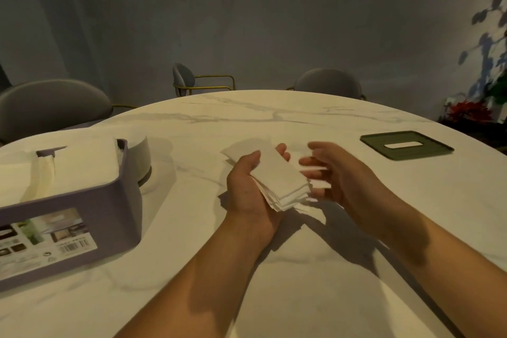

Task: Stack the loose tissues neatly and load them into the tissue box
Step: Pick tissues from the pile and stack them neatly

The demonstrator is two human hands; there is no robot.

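Stack of tissues point(278, 182), white and square-cut, sits right in the centre of the frame, held above the table point(274, 269). Edges are nearly lined up, though the lower corner fans out into thin, slightly stepped layers. One stack, many sheets, too thin to count.

The left hand point(247, 186) cradles it from below: palm up, thumb hooked against the stack's left edge, fingertips curling up past its far end.

The right hand point(345, 178) comes in just right of the stack, side on, fingers pointing left toward it. It's blurred, with streaks of white showing between the fingers, and I cannot tell whether it pinches a sheet or is simply spread.

Just behind the left hand, a few loose tissues point(247, 145) lie flat on the marble-patterned top, overlapping, number unclear.

Over at the left of the frame, one purple box point(90, 200), open-topped, with white paper inside and a printed label on its near wall. Behind it, one round pale container point(142, 156).

Right of the frame, well apart from the hands, one green lid point(428, 149) lies flat, a slot cut through its middle.

Along the far edge of the table, three grey chairs point(52, 107).
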